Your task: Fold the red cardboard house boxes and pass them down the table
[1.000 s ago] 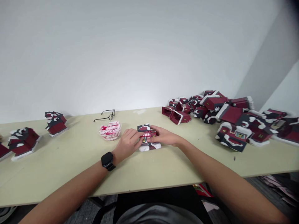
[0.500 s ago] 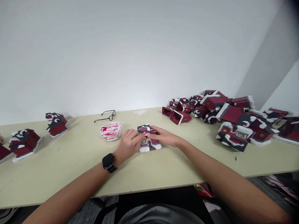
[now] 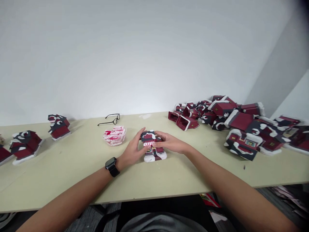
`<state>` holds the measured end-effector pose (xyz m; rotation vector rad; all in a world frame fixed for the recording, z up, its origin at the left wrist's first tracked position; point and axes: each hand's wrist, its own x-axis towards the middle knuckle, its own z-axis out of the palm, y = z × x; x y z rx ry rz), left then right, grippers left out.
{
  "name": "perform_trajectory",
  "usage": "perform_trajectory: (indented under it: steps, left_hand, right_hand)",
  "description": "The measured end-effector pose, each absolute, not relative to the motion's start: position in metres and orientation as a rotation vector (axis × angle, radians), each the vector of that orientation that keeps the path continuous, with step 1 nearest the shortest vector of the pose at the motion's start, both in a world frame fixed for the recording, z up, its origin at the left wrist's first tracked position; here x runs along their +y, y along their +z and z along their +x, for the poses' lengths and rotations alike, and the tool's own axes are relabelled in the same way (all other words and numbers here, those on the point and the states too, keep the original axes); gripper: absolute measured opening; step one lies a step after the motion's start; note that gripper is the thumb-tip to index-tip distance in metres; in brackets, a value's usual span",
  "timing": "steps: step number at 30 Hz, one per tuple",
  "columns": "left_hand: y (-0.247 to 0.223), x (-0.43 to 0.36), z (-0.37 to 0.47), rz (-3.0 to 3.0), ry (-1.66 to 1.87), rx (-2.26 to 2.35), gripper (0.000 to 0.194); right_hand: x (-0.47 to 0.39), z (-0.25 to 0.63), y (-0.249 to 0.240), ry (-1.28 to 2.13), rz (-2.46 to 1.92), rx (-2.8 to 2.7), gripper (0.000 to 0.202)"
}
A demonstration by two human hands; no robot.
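I'm looking at a person at a pale table (image 3: 79,167), both hands on one small red house (image 3: 158,157) near the middle of it. The house sits between the two hands, snowy base toward the person and dark roof away; whether it stands fully upright or leans back, I can't tell. The left hand (image 3: 132,151) has it from the left, thumb and fingers spread wide apart, the thumb on the front and the fingers up by the roof's left edge. The right hand (image 3: 172,142) curls round the other side, its thumb laid across the front near the left thumb, its fingers partly hidden at the upper right. Just under the roof runs a red-and-white strip (image 3: 148,143), right above the left thumb. A bundle (image 3: 114,135) of similar strips lies just beyond the left hand, apart from it, with black glasses (image 3: 112,122) behind. On the left wrist is a dark watch (image 3: 111,164). More houses (image 3: 27,146) stand well off to the left, and a jumbled pile (image 3: 241,120) of them spreads along the right, clear of the right hand.
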<state>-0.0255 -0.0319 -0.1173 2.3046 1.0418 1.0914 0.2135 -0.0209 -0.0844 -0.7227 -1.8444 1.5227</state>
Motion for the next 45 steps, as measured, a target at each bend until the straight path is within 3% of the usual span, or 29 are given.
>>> perform_trajectory:
  steps: [7,19,24,31,36,40,45]
  left_hand:
    - [-0.113,-0.039,-0.017,2.178,1.162,0.932,0.051]
    - [-0.109,-0.037,-0.019,2.023,1.065,0.922,0.059]
    - [-0.112,-0.037,-0.017,1.834,1.047,1.014,0.085]
    - [-0.114,-0.031,-0.015,1.888,1.027,1.04,0.058]
    - [-0.115,-0.033,-0.014,1.903,1.047,1.047,0.057]
    - [-0.112,-0.031,-0.018,1.98,0.988,1.036,0.056]
    - [-0.107,-0.03,-0.025,2.058,0.903,1.01,0.072]
  right_hand:
    - [-0.018,0.212,-0.09,1.512,-0.638,-1.852,0.042]
    - [-0.009,0.211,-0.101,1.398,-0.586,-1.89,0.043]
    - [-0.009,0.206,-0.105,1.481,-0.584,-1.859,0.058]
    - [-0.006,0.205,-0.112,1.532,-0.563,-1.831,0.066]
    - [-0.005,0.204,-0.115,1.524,-0.549,-1.833,0.075]
    - [-0.004,0.204,-0.114,1.48,-0.572,-1.851,0.068]
    - [-0.004,0.205,-0.113,1.416,-0.597,-1.912,0.065]
